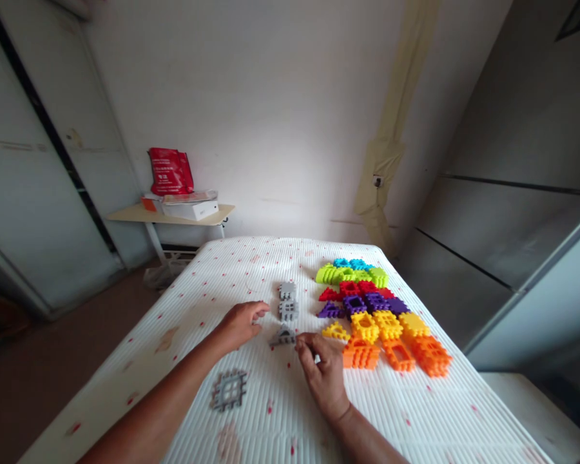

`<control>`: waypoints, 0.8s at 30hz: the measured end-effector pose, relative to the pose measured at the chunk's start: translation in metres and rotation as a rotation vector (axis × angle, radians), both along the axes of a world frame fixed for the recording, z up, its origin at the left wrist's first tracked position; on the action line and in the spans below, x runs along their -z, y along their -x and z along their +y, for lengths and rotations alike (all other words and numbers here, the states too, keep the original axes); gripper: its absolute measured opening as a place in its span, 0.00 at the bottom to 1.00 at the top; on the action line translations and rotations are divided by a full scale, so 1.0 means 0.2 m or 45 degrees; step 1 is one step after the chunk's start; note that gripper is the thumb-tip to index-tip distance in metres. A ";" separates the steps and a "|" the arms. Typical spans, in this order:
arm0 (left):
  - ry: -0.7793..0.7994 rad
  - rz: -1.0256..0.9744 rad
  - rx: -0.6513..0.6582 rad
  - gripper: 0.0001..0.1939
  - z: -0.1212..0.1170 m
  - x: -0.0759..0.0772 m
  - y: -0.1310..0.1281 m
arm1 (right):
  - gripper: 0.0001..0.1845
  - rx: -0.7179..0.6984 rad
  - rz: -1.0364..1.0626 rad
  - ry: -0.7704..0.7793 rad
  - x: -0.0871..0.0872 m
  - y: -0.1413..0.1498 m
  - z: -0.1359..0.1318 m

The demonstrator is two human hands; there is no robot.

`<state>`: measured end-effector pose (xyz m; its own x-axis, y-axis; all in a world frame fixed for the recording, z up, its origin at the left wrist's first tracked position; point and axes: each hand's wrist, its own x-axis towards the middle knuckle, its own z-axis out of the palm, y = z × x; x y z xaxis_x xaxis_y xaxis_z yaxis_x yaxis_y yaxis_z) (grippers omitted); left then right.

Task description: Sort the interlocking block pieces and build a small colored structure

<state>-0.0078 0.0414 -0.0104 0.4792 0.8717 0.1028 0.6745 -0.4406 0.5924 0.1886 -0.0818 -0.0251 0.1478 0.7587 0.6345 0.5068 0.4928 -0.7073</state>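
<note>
I see sorting well underway, judging from the layout: colour rows are laid out right of centre on the white ribbed mattress [251, 264] — cyan and lime-green toothed plastic blocks [352, 273] at the back, then red blocks [355, 290], purple blocks [362, 303], yellow blocks [374, 324], and orange blocks [396, 353] nearest me.

Grey group looks unfinished. Three small grey toothed plastic pieces sit in a column at frame centre: two squarish grey blocks [287, 301] one behind the other, and a grey triangular block [283, 336] in front. A larger grey square grid plate [229, 389] lies well apart, lower left of centre, not lined up with the others.

My left hand [241, 323] rests just left of the column, fingers loosely curled, thumb and forefinger tips near the middle block; can't tell if touching. My right hand [325, 374] is just right of the triangle, fingers curled inward, tips near it, nothing clearly pinched.

Triangle lies flat, apex pointing up-frame toward the wall, long edge running left-right. Column's long axis runs near-to-far.
</note>
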 end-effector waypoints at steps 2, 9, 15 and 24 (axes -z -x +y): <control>0.054 0.043 0.046 0.20 -0.11 -0.03 0.11 | 0.11 -0.020 0.008 0.023 0.01 0.00 0.00; 0.133 0.216 0.215 0.31 -0.46 -0.01 0.35 | 0.10 -0.081 0.017 0.027 0.02 0.02 0.01; 0.095 0.131 0.106 0.21 -0.50 0.01 0.31 | 0.11 -0.069 -0.017 0.031 0.01 0.02 0.00; 0.225 0.032 -0.223 0.21 -0.30 0.01 0.33 | 0.13 -0.079 -0.026 0.027 0.01 0.03 0.01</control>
